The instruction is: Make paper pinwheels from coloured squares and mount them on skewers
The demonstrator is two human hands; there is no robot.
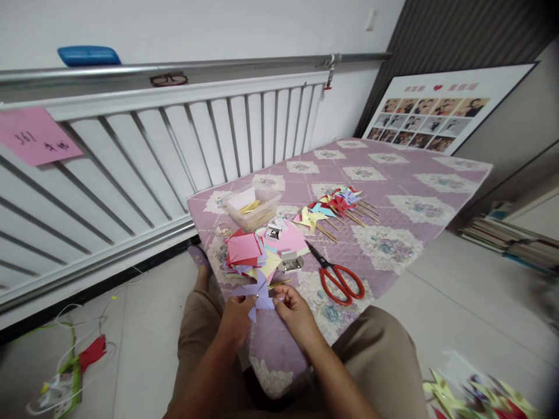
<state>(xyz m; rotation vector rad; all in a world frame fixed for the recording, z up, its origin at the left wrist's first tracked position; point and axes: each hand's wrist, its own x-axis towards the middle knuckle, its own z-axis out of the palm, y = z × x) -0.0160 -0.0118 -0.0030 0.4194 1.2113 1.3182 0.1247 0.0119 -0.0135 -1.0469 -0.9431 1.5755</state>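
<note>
Looking down from a head-worn camera, a seated person works at the near corner of a low bed covered by a lilac quilt point(393, 192) with pale floral squares. Both hands meet over that near corner, pinching a folded lavender paper pinwheel point(261, 295) between them. The left hand point(236, 319) has its fingers curled closed on the pinwheel's left side, and the right hand point(295, 312) pinches the right side with thumb and fingertips, the other fingers loosely bent. Just beyond the pinwheel, farther onto the quilt, lies a loose stack of coloured paper squares point(253, 250), pink and red on top. Red-handled scissors point(336, 274) lie to the right of that stack, blades partly open. Past the stack stands a clear plastic tub point(253, 209) holding thin wooden sticks. Farther across the quilt, right of the tub, finished pinwheels on sticks point(336, 209) lie in a row. A white radiator point(174, 145) runs along the quilt's left edge.
</note>
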